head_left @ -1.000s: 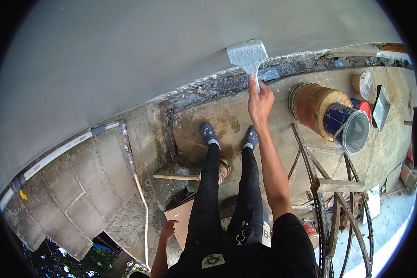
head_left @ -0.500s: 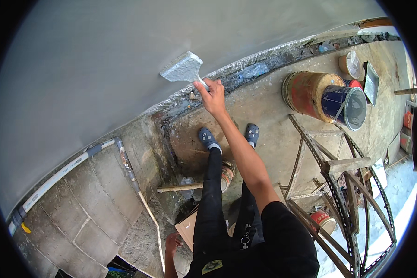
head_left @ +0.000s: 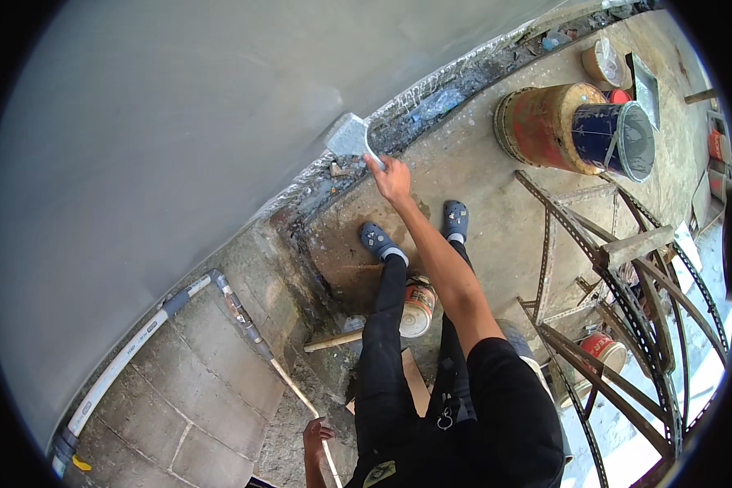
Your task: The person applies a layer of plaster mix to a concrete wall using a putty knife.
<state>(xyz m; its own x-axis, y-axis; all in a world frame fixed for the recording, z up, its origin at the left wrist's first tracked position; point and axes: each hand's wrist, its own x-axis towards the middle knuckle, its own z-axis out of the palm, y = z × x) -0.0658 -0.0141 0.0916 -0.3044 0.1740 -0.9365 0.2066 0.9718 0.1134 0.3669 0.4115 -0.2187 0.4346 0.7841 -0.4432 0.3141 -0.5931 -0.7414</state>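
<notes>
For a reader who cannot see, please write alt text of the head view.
A person's right hand holds a wide tool at a grey wall. The left hand is low, near a thin pipe; buckets are on the floor at right.

I have the right hand (head_left: pixel 393 180) wrapped round the handle of a wide flat tool (head_left: pixel 348 136), its head by the lower edge of the grey wall (head_left: pixel 179 146); from here I can't tell whether they touch. The left hand (head_left: pixel 314 441) hangs low, just beside a thin pale pipe (head_left: pixel 294 389); I can't make out contact. Dark clogs (head_left: pixel 376 240) stand on the concrete floor (head_left: pixel 480 195) near its wall-side edge. Rightward along that edge I get a stained drum (head_left: pixel 541 126), a blue bucket (head_left: pixel 594 132) just beside it, then a round tub (head_left: pixel 599 65) and a dark-rimmed tray (head_left: pixel 645 89). Nearer me, a perforated metal frame (head_left: pixel 573 226) carries a wooden plank (head_left: pixel 641 244).
</notes>
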